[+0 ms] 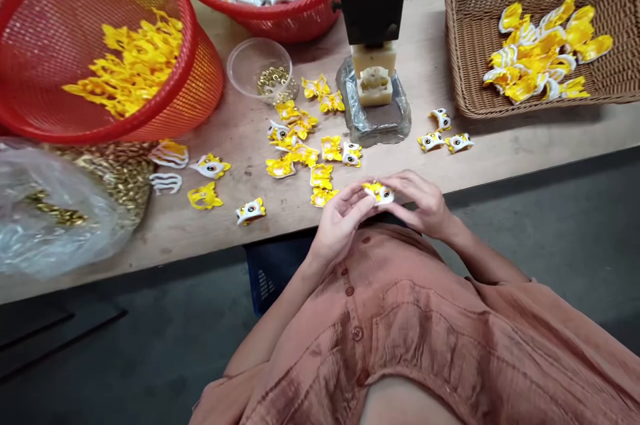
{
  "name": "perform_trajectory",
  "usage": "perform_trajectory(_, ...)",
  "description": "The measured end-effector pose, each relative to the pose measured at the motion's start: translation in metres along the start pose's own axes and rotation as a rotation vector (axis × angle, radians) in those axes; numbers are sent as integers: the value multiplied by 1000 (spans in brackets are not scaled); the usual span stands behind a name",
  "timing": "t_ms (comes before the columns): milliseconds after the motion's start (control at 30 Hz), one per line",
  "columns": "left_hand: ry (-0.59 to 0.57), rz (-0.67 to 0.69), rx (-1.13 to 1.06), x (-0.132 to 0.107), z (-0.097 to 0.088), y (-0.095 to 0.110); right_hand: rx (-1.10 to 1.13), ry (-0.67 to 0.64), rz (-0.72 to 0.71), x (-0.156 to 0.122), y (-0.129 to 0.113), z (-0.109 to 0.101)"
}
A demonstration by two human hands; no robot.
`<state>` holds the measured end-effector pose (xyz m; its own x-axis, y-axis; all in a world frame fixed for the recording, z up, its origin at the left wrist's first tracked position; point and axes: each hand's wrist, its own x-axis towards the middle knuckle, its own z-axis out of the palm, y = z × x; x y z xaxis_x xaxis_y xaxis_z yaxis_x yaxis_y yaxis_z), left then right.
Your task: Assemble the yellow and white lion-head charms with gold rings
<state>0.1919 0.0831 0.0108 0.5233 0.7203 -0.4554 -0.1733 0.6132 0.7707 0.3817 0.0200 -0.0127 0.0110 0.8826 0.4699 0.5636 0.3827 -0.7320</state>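
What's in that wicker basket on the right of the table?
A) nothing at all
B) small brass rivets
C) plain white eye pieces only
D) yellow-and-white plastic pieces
D: the wicker basket holds a heap of yellow-and-white plastic pieces; the brass bits lie in the clear dish instead.

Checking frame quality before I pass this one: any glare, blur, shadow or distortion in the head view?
Head view: evenly lit and mostly sharp; the small yellow-and-white piece between left hand and right hand reads clearly. Sheen on the clear plastic bag washes out its contents. Soft shadow under the wicker basket. Table edge bows, showing wide-angle distortion.
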Motion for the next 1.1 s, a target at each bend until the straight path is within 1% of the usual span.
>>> perform_trajectory(33,-24,-6,15,1,4,-1,-95,40,3,-3,11,-7)
perform_trajectory(100,-39,24,78,1,7,-1,-291,99,53,-9,32,-21)
perform_trajectory(167,-10,104,175,-3,2,3,-456,127,113,-17,50,-35)
perform_trajectory(233,90,238,273,-8,-12,11,-573,143,153,-25,62,-47)
perform_trajectory(333,335,516,475,-14,-44,27,-694,172,201,-34,70,-59)
perform_trajectory(367,399,598,567,-15,-56,31,-718,182,219,-35,71,-61)
perform_trajectory(400,441,662,665,-17,-66,34,-730,199,228,-34,72,-62)
perform_trajectory(433,456,713,764,-18,-75,34,-727,218,228,-31,71,-61)
perform_trajectory(467,446,756,865,-18,-82,33,-712,240,212,-27,70,-58)
perform_trajectory(500,412,786,965,-18,-87,31,-685,260,182,-21,67,-54)
perform_trajectory(567,293,809,1157,-17,-92,22,-617,266,87,-5,56,-43)
perform_trajectory(633,184,780,1299,-15,-93,11,-557,217,-22,17,40,-28)
perform_trajectory(700,154,749,1332,-12,-94,2,-500,138,-114,42,25,-12)
perform_trajectory(733,171,740,1298,-10,-95,-1,-465,95,-154,57,18,-3)
perform_trajectory(800,258,717,1139,-8,-96,-3,-385,17,-221,92,10,16)
perform_trajectory(833,321,687,1001,-7,-96,-3,-351,-18,-248,113,9,26)
perform_trajectory(900,416,560,614,-8,-95,2,-333,-74,-275,160,12,50)
perform_trajectory(933,426,477,398,-9,-94,5,-346,-113,-267,185,16,63)
perform_trajectory(1000,386,337,39,-13,-93,12,-404,-246,-233,235,25,88)
perform_trajectory(1033,365,304,-81,-15,-93,15,-463,-339,-191,257,31,101)
perform_trajectory(1100,363,300,-225,-20,-95,21,-618,-553,-95,294,41,123)
